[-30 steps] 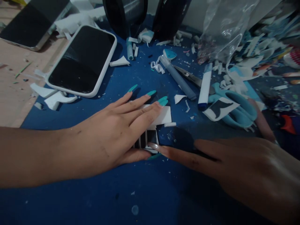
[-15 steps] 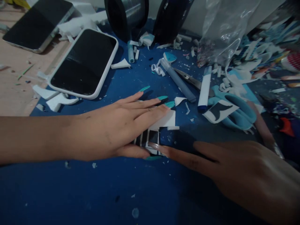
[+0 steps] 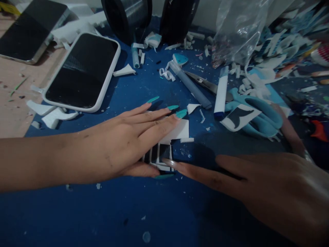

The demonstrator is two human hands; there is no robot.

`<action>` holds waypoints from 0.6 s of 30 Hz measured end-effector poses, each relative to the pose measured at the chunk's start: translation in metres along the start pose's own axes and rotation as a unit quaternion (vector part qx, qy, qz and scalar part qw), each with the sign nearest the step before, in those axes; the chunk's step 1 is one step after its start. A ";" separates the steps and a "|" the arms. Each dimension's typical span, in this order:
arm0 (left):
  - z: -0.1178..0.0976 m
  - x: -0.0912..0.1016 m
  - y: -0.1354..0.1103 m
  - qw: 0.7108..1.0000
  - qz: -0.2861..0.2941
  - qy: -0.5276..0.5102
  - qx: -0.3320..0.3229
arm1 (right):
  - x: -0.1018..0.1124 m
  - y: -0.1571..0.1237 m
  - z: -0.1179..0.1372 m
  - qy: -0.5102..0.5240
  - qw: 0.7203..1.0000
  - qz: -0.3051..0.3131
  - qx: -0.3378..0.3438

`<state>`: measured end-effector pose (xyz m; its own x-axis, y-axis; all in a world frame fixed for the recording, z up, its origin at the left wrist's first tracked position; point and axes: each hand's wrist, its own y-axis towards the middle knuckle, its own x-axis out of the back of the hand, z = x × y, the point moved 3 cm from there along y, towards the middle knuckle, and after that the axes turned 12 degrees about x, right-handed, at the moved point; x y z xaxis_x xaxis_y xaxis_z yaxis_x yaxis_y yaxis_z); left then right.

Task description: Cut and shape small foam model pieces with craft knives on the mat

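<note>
My left hand (image 3: 120, 144), with long teal nails, lies palm down with its fingers stretched to the right. Under its fingers, partly covered, is a white flat piece (image 3: 183, 128). Below that, a small black-and-white striped piece (image 3: 164, 151) sits against the left thumb, partly hidden by the hand. From the right comes my right hand (image 3: 267, 185), in shadow. Its index finger is extended, with the tip touching the lower right part of the striped piece. The other right fingers are bent, their tips hidden. I see nothing held in that hand.
A white-cased phone (image 3: 83, 72) lies at the left, another phone (image 3: 33, 31) behind it. Blue-handled scissors (image 3: 269, 118), markers (image 3: 221, 92), foam scraps (image 3: 124, 70) and a clear plastic bag (image 3: 239, 34) lie beyond the hands. A black spool (image 3: 115, 17) stands at the back.
The whole view has shifted slightly, with most things appearing a little further left. Both hands keep almost the same pose on the pieces.
</note>
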<state>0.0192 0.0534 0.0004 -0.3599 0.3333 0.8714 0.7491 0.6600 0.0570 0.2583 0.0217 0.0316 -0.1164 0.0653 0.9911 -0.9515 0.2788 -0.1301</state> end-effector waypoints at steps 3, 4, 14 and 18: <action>0.000 -0.001 -0.001 1.000 -0.028 -0.007 -0.010 | 0.000 0.001 0.001 -0.003 1.000 -0.001 -0.002; 0.000 -0.002 -0.002 0.999 -0.032 -0.006 -0.012 | 0.001 0.002 0.001 -0.002 1.000 -0.008 -0.001; -0.003 -0.006 -0.002 0.999 -0.047 0.019 -0.010 | 0.002 0.015 0.005 0.014 0.999 -0.037 -0.011; -0.004 -0.006 -0.001 0.999 -0.036 0.038 0.002 | 0.000 0.018 0.010 0.026 0.998 -0.058 -0.017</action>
<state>0.0227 0.0477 -0.0029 -0.3688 0.2331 0.8998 0.7213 0.6824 0.1188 0.2387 0.0176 0.0298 0.0104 0.0792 0.9968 -0.9473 0.3201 -0.0155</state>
